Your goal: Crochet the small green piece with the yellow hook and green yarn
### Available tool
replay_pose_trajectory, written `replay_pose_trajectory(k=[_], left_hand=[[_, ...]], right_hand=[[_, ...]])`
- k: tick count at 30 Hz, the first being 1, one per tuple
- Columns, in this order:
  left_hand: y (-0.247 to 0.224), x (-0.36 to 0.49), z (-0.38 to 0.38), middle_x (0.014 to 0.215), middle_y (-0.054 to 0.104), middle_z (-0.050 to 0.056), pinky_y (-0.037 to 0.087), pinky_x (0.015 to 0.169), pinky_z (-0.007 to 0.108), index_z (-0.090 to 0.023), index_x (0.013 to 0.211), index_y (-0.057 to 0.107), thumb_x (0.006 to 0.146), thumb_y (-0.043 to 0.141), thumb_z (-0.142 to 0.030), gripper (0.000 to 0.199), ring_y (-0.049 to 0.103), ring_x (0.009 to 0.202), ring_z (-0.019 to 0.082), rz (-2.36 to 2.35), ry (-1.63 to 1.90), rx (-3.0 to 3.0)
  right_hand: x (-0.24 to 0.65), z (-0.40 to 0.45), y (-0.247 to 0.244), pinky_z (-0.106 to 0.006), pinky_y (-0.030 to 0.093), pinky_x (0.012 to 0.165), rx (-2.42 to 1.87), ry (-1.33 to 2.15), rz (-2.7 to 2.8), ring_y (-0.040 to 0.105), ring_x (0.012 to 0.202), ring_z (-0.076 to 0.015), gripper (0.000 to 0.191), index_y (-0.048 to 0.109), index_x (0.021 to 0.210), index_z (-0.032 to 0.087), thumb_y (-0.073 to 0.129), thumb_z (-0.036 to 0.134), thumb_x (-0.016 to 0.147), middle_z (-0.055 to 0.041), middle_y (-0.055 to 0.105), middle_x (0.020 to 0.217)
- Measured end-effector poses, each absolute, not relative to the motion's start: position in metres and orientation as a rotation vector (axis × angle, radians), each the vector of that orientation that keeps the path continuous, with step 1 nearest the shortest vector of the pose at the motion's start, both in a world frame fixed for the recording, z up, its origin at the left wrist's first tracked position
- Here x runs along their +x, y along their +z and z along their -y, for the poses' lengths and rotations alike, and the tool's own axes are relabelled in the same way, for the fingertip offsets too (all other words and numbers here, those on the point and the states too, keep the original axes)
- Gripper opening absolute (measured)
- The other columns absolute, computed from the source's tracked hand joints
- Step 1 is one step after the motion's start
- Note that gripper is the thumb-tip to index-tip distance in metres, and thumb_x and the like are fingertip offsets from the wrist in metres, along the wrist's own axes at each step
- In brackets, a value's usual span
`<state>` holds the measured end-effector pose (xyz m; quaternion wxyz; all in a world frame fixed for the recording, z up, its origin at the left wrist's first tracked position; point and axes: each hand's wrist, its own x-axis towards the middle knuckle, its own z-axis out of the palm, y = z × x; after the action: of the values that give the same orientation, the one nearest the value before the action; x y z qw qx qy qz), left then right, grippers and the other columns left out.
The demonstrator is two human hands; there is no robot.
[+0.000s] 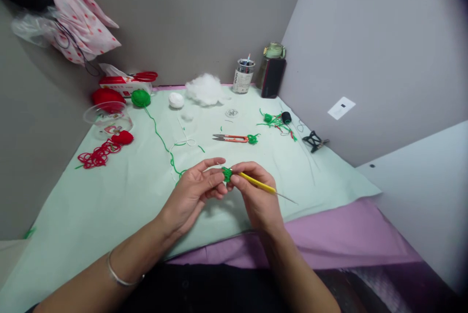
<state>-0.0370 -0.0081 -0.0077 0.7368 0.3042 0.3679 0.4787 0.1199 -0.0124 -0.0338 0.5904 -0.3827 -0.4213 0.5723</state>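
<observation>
Between my hands is a small piece of green crochet work [227, 174]. My left hand [199, 184] pinches it with thumb and fingers. A crochet hook with a yellow handle [258, 183] lies in the grip of my right hand [258, 196], its thin tip at the green piece and its other metal end pointing down to the right. Green yarn [159, 132] runs from a green yarn ball [141, 98] at the back left towards my left hand. Orange-handled thread snips [232, 138] rest on the cloth just beyond my hands.
White stuffing [206, 89], a white yarn ball [176, 100] and a pen jar [243, 76] stand at the back. Red yarn [98, 153] and a clear plastic bowl [113, 125] are at left. Green scraps [278, 123], a black stand [314, 141] and a dark phone-like slab [273, 78] are right.
</observation>
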Motion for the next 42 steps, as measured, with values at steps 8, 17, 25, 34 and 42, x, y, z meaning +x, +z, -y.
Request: replay_pose_trajectory(k=[8, 17, 25, 34, 42], left_hand=[[-0.006, -0.032, 0.014, 0.073, 0.068, -0.002, 0.054, 0.054, 0.016, -0.014, 0.081, 0.079, 0.073, 0.098, -0.028, 0.025, 0.059, 0.060, 0.007, -0.772, 1.043, 0.639], [-0.006, -0.029, 0.018, 0.064, 0.065, -0.005, 0.050, 0.049, 0.012, -0.015, 0.084, 0.081, 0.072, 0.099, -0.028, 0.026, 0.056, 0.053, 0.005, -0.765, 1.099, 0.613], [-0.005, -0.028, 0.020, 0.072, 0.075, -0.004, 0.057, 0.051, 0.013, -0.018, 0.093, 0.077, 0.076, 0.098, -0.026, 0.028, 0.068, 0.053, 0.007, -0.703, 1.059, 0.453], [-0.005, -0.032, 0.019, 0.082, 0.079, 0.002, 0.065, 0.075, 0.020, -0.014, 0.092, 0.077, 0.085, 0.091, -0.023, 0.018, 0.076, 0.074, 0.011, -0.663, 0.998, 0.521], [-0.004, -0.034, 0.018, 0.069, 0.068, -0.003, 0.047, 0.059, 0.017, -0.015, 0.085, 0.071, 0.081, 0.093, -0.035, 0.029, 0.057, 0.058, 0.006, -0.813, 1.001, 0.775]], right_hand=[[0.116, 0.011, -0.032, -0.027, 0.057, 0.066, -0.810, 1.299, 0.832, 0.067, 0.066, -0.0128, 0.023, 0.079, 0.082, 0.025, 0.097, 0.032, 0.069, 0.0017, 0.077, 0.078], [0.114, 0.013, -0.038, -0.026, 0.058, 0.071, -0.813, 1.221, 0.866, 0.066, 0.070, -0.0118, 0.018, 0.080, 0.083, 0.026, 0.095, 0.027, 0.072, 0.0017, 0.078, 0.084], [0.111, 0.020, -0.035, -0.026, 0.060, 0.075, -0.849, 0.907, 1.030, 0.073, 0.083, -0.0147, 0.013, 0.080, 0.086, 0.026, 0.082, 0.013, 0.084, 0.0001, 0.077, 0.087], [0.118, 0.016, -0.039, -0.025, 0.061, 0.074, -0.805, 1.134, 0.981, 0.073, 0.079, -0.0135, 0.012, 0.081, 0.087, 0.028, 0.087, 0.019, 0.083, 0.0021, 0.078, 0.087], [0.119, 0.017, -0.035, -0.024, 0.056, 0.070, -0.782, 1.157, 1.015, 0.069, 0.077, -0.0129, 0.013, 0.080, 0.085, 0.028, 0.090, 0.020, 0.081, 0.0021, 0.075, 0.086]])
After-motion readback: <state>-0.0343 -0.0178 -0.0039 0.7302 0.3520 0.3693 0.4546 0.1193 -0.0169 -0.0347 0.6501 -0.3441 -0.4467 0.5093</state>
